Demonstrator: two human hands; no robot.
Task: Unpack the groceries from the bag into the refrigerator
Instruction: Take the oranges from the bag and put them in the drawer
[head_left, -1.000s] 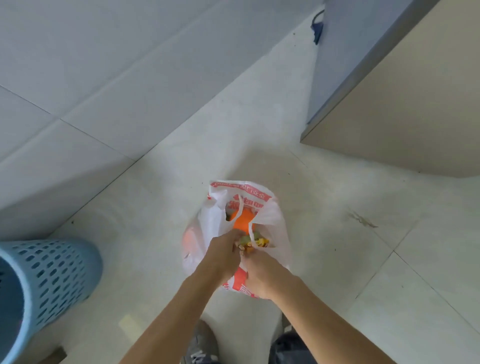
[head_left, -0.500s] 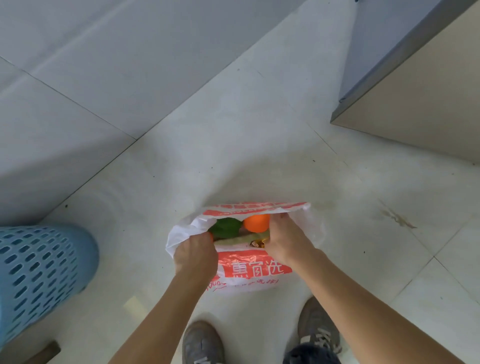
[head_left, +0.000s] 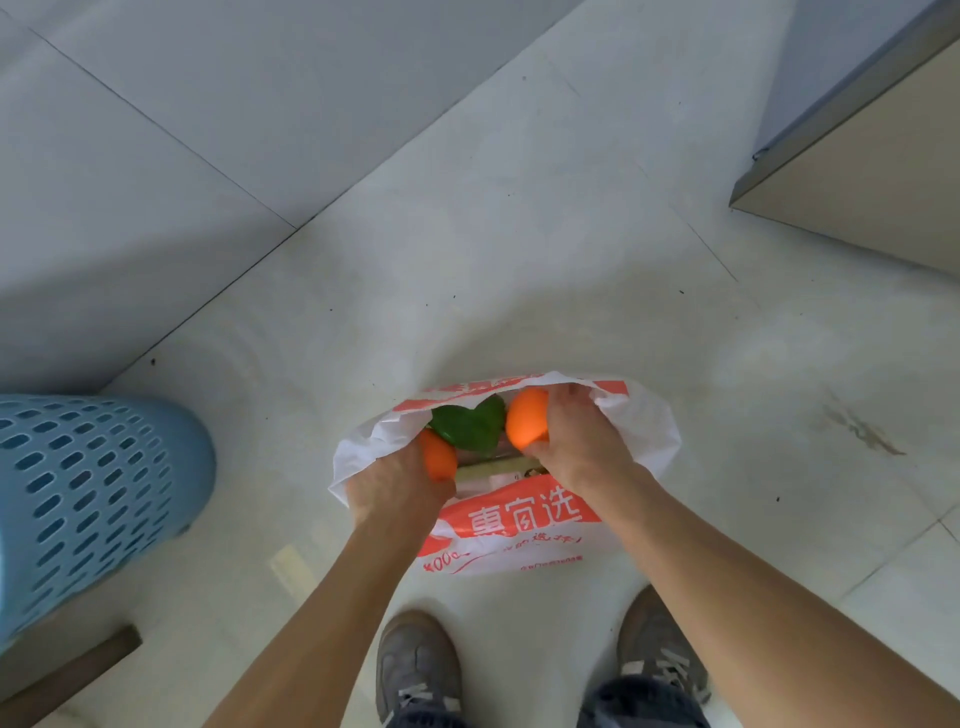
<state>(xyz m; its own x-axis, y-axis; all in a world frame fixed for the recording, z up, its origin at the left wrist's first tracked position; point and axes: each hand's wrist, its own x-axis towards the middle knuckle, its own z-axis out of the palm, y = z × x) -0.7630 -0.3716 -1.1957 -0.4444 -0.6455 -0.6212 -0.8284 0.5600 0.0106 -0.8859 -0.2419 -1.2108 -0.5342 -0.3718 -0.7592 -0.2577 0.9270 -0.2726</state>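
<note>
A white plastic bag (head_left: 519, 525) with orange print sits open on the floor in front of my shoes. My right hand (head_left: 576, 441) grips an orange (head_left: 525, 425) at the bag's mouth. My left hand (head_left: 395, 483) grips a second orange (head_left: 439, 460) at the left side of the opening. Between the two oranges lies a green pepper (head_left: 470, 428). A pale green item and a small packet show underneath, partly hidden.
A blue perforated basket (head_left: 78, 509) stands at the left. A grey tiled wall (head_left: 208, 130) runs along the upper left. A tall grey and beige unit (head_left: 857, 145) stands on the floor at the upper right. A dark wooden strip (head_left: 67, 675) lies at the lower left.
The bag's mouth has been spread wide, and both hands have gone from holding its edges to gripping one orange each. The view has tilted down, and both shoes now show.
</note>
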